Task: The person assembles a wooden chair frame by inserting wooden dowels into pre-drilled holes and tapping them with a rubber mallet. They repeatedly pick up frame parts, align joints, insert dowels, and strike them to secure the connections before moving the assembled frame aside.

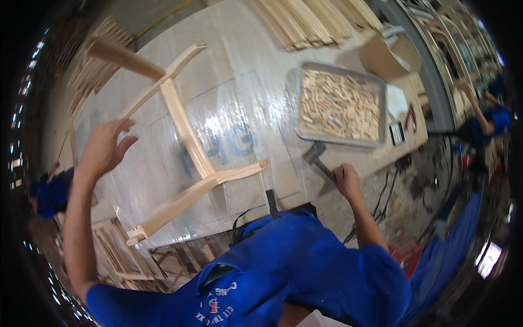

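A pale wooden chair frame [185,131] lies on a workbench [245,82] covered in shiny plastic sheet, one curved leg [201,188] pointing at the near edge. My left hand [106,147] is raised with its fingers spread, holding nothing, close beside the frame's long left rail [143,98]; contact cannot be told. My right hand [347,180] is at the bench's near right edge, closed around the handle of a hammer [316,157] whose metal head rests on the bench.
A metal tray [297,103] full of short wooden dowels sits right of the frame. Stacked slats [305,22] and a curved plywood piece [384,54] lie further back. More wooden frames [120,256] stand below left. Other people in blue work at far right [493,117] and left [52,193].
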The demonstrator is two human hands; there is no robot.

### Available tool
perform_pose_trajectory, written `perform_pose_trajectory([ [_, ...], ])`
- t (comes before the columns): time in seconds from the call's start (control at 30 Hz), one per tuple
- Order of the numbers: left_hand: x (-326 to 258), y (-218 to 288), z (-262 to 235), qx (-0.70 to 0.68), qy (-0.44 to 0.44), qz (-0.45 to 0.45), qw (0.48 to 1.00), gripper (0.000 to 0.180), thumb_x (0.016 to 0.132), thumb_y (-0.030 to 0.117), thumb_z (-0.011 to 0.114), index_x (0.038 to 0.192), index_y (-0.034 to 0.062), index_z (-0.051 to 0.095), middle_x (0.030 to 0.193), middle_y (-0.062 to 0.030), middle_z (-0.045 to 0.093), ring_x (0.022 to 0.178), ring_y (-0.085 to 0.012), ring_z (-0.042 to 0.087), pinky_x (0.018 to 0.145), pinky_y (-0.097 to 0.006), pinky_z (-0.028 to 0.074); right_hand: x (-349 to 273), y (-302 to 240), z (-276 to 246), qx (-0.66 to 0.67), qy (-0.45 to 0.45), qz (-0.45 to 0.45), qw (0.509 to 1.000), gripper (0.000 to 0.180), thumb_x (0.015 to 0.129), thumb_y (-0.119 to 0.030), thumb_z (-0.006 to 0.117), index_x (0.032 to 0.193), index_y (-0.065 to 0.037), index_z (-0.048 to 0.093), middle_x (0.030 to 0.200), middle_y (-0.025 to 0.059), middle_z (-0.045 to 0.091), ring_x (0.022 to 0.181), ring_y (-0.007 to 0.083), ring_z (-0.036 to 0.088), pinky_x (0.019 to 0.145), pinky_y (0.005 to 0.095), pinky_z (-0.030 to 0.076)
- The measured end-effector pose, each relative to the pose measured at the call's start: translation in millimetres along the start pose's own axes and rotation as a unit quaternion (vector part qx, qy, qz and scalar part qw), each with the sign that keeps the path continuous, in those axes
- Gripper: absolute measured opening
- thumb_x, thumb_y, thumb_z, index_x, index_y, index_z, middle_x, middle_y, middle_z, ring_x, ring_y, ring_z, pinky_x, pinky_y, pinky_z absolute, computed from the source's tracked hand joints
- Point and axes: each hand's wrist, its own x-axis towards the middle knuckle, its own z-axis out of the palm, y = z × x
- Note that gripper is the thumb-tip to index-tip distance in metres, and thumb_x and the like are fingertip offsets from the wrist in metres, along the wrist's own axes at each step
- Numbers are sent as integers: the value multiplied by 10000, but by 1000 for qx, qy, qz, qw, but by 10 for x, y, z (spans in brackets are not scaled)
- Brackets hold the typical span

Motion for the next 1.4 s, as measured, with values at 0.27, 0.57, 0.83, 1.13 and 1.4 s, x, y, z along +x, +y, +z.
perform_pose_trajectory([
  [0.27,378,-512,2807,-331,242,-186,893,564,979,325,747,1426,13,600,1310,-251,694,1225,-352,676,1037,-435,524,-495,-306,111,-13,56,-71,996,219,919,-180,744,1012,-31,614,792,144,624,783,352,640,724,466,510],
  [0.57,1241,297,3146,-272,267,-217,899,895,969,382,690,1653,12,247,1673,-369,185,1565,-534,161,1290,-559,169,-634,-1525,-431,294,-194,152,923,289,1098,-309,515,965,-57,561,658,9,518,428,121,465,388,308,392],
  [0.83,1228,212,3278,-263,303,-215,890,843,945,273,686,1642,19,286,1638,-369,261,1534,-538,233,1277,-562,206,1123,-3320,-224,491,-28,-128,861,321,1111,-267,533,1309,-15,550,679,-20,521,513,56,462,434,235,363],
  [1.13,1353,233,3191,-278,322,-176,887,827,922,260,699,1625,10,341,1626,-390,257,1525,-548,238,1271,-573,220,2980,-4601,890,311,148,-122,931,305,1050,-275,572,1144,6,642,849,275,697,750,441,694,694,521,538],
  [1.4,1204,208,3282,-280,285,-226,889,832,952,258,678,1652,30,290,1646,-389,220,1544,-531,218,1275,-542,217,2972,-4797,1038,367,245,-126,889,294,1035,-264,575,1115,2,671,873,298,700,800,535,663,753,551,537],
])
